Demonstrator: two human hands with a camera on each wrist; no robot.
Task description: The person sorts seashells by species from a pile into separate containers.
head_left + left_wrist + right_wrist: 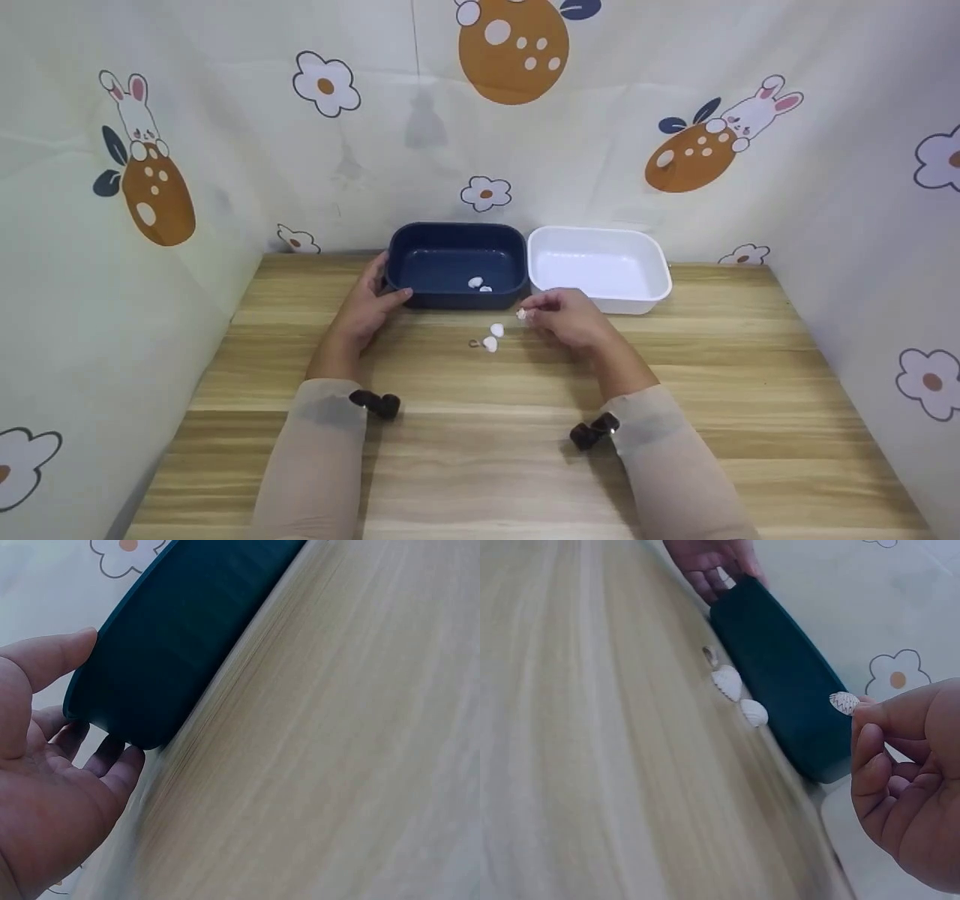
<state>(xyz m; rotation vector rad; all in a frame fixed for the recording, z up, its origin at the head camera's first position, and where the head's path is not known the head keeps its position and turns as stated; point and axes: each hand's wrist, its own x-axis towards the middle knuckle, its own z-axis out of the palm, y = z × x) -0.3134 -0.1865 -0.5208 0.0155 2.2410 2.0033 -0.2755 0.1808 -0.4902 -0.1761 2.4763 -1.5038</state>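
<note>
My left hand [366, 304] holds the left end of a dark blue box [457, 300]. In the left wrist view the thumb [64, 656] lies at its rim and the other fingers [124, 769] bend against the end wall. Two white seashells lie inside this box, one of them a shell [475, 283] near the front wall. Between thumb and fingertips, my right hand [566, 319] pinches a small ridged white seashell [844, 703], above the table in front of the boxes. Two more white shells, one farther [497, 329] and one nearer [490, 344], rest on the table.
A white box [626, 306] stands right beside the blue one, with no shells seen in it. A small greyish ring-like piece [473, 343] lies left of the loose shells. Patterned cloth [405, 172] surrounds the back and sides of the wooden table [480, 465].
</note>
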